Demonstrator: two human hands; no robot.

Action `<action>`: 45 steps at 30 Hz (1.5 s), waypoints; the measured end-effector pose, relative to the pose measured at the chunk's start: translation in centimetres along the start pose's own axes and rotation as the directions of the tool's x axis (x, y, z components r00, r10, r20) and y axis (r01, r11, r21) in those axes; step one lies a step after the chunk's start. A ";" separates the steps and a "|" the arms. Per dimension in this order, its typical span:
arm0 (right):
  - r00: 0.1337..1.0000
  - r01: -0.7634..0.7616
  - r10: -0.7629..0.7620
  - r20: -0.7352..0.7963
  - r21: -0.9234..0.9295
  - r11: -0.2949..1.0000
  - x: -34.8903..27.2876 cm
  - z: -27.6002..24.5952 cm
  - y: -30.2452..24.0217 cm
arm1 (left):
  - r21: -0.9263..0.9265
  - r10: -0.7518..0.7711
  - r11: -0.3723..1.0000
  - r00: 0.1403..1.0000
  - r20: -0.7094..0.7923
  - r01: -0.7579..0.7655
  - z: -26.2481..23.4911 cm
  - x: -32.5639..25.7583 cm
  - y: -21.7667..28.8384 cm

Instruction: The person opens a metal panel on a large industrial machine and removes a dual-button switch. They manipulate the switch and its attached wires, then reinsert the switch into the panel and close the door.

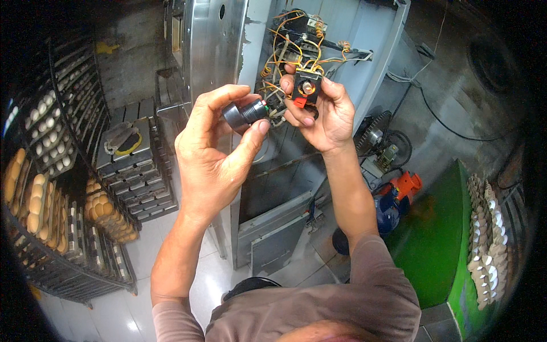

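Between the thumb and fingers of my left hand (213,151) is a black push button head (244,114) with a threaded barrel, its threaded end turned toward the right. My right hand (330,117) grips a black switch block (307,85) that has a small round bulb at its centre and a red tab at its lower edge. Orange and pale wires (310,51) run from the block up into the open grey cabinet (353,28). The two parts are held apart, side by side, in front of the cabinet's wiring.
At the left, a dark rack (74,134) carries bread loaves (37,205) and pale dough pieces. Stacked metal trays (134,165) stand beside it. A motor with a toothed wheel (373,137), a blue and orange machine (399,194), a green surface (427,245) and egg trays (484,239) are to the right.
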State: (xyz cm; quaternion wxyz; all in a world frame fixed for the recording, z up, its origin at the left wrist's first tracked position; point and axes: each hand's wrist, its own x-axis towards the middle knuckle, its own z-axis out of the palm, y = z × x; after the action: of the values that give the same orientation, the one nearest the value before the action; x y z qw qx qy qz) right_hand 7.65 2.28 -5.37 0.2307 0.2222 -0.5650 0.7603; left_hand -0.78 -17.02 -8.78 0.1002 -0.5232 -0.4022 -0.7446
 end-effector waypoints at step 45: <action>0.997 -0.035 0.039 -0.062 0.066 0.997 0.1 0.7 0.1 | -0.288 -0.043 0.954 0.989 0.143 0.083 1.3 1.8 -1.0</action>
State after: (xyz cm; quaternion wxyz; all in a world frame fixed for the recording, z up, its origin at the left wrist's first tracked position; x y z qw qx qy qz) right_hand 7.57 1.58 -5.18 0.2270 0.1947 -0.5366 0.7891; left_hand -1.22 -15.02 -7.55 -0.0298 -0.5685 -0.3097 -0.7616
